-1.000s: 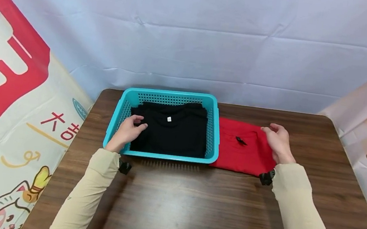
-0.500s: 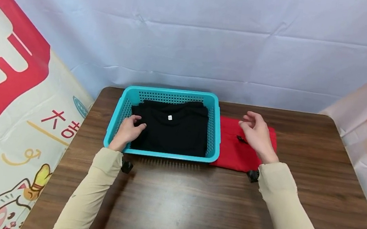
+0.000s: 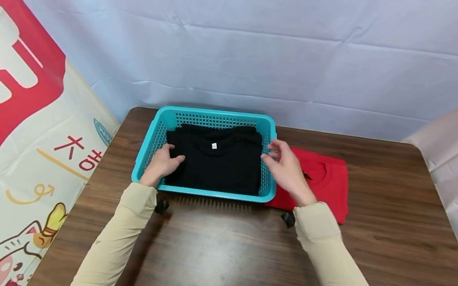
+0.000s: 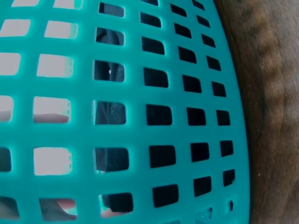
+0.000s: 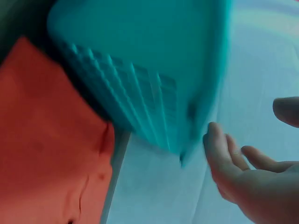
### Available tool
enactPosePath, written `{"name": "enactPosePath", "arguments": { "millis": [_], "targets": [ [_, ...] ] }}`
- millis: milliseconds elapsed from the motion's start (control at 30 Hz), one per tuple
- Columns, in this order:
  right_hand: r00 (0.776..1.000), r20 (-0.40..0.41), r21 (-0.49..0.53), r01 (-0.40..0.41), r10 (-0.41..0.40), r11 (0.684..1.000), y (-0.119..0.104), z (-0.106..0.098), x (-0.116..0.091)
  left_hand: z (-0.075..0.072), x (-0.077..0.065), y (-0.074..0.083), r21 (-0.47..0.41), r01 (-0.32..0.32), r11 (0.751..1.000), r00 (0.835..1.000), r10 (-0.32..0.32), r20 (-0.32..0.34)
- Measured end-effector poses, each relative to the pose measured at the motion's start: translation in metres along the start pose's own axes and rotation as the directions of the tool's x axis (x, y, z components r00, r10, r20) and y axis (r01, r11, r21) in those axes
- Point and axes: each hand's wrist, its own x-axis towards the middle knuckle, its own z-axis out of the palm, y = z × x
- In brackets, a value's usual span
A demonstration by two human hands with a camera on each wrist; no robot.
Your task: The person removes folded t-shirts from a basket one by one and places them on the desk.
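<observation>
Folded black T-shirts [image 3: 225,174], the top one with a white neck label, lie in a turquoise mesh basket [image 3: 205,193]. My left hand [image 3: 162,163] reaches over the basket's left side, thumb and fingers parted at the shirts' left edge; whether it touches them I cannot tell. Through the turquoise mesh [image 4: 135,135] in the left wrist view, only bits of that hand show. At the basket's right rim is my right hand [image 3: 288,170], fingers loosely bent and thumb apart, holding nothing. Beneath it a folded red T-shirt [image 3: 329,190] lies against the basket, partly covered by the hand.
A brown wooden table [image 3: 214,252] carries everything. Pale cloth [image 3: 240,57] hangs behind it, and printed sheets with cartoon figures [image 3: 15,250] hang at both sides. Small black wrist cameras [image 3: 287,219] sit by the cuffs.
My right hand has moved left, from the red T-shirt's right edge across it to the basket's right rim. The left hand has stayed nearly still; basket and shirts keep their places.
</observation>
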Motion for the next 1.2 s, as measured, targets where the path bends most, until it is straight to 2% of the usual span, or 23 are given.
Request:
{"name": "enactPosePath", "arguments": {
  "millis": [200, 333, 467, 667, 900, 1000, 1133, 1200],
  "targets": [
    [0.997, 0.077, -0.095, -0.017, 0.025, 0.995, -0.008, 0.03, 0.002, -0.003, 0.001, -0.001, 0.004, 0.059, 0.998, 0.998, -0.059, 0.038],
    [0.994, 0.084, -0.151, -0.051, 0.064, 0.987, -0.008, 0.046, 0.009, -0.004, 0.003, -0.001, -0.018, 0.095, 0.995, 0.994, -0.094, 0.062],
    [0.991, 0.063, -0.164, -0.108, 0.119, 0.981, -0.004, 0.06, 0.016, -0.005, 0.004, -0.002, -0.046, 0.122, 0.991, 0.99, -0.118, 0.073],
    [0.978, 0.049, -0.165, -0.192, 0.202, 0.968, 0.002, 0.07, 0.024, -0.005, 0.005, -0.004, -0.218, 0.146, 0.965, 0.986, -0.123, 0.114],
    [0.968, 0.06, -0.141, -0.233, 0.243, 0.962, 0.004, 0.07, 0.03, -0.007, 0.006, -0.003, -0.332, 0.186, 0.925, 0.977, -0.139, 0.159],
    [0.959, 0.08, -0.106, -0.265, 0.273, 0.959, 0.006, 0.069, 0.033, -0.008, 0.007, -0.003, -0.325, 0.202, 0.924, 0.971, -0.145, 0.192],
    [0.949, 0.108, -0.113, -0.286, 0.298, 0.952, 0.008, 0.069, 0.035, -0.009, 0.006, -0.004, -0.238, 0.187, 0.953, 0.972, -0.144, 0.187],
    [0.947, 0.126, -0.139, -0.277, 0.295, 0.951, 0.009, 0.07, 0.034, -0.008, 0.006, -0.005, -0.217, 0.177, 0.96, 0.974, -0.14, 0.175]
  ]
}}
